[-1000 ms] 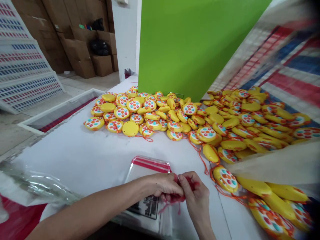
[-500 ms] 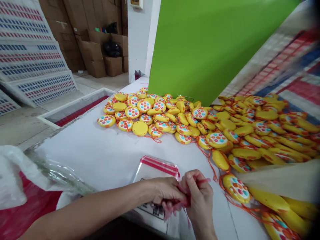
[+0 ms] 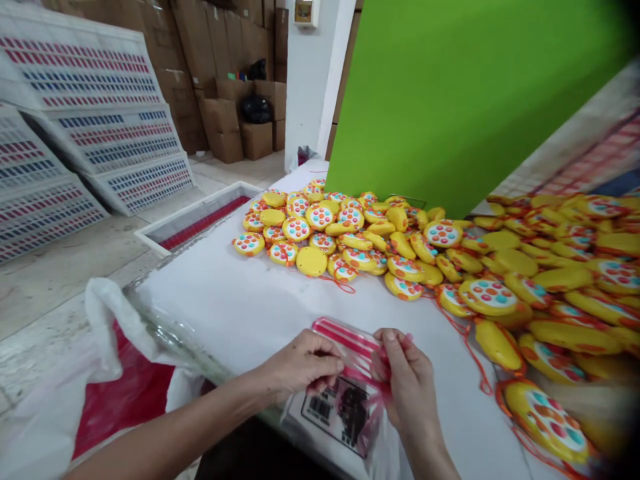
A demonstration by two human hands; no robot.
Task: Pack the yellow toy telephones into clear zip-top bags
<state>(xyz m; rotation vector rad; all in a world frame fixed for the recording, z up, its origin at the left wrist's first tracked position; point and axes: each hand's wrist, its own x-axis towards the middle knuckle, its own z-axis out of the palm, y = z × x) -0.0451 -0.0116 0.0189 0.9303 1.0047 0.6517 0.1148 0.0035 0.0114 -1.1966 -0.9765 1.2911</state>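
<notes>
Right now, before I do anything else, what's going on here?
A person's right hand grips a crumpled pink plastic strip. The left hand is beside it, fingertips close together; whether they also hold the strip is unclear. Below lies a clear plastic bag with red stripes and black print. Yellow toys are heaped across the white table, beyond the hands and to their right.

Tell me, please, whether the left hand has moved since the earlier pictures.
Yes: judged against the green board, the left hand has moved leftward in the view, away from the right hand.
</notes>
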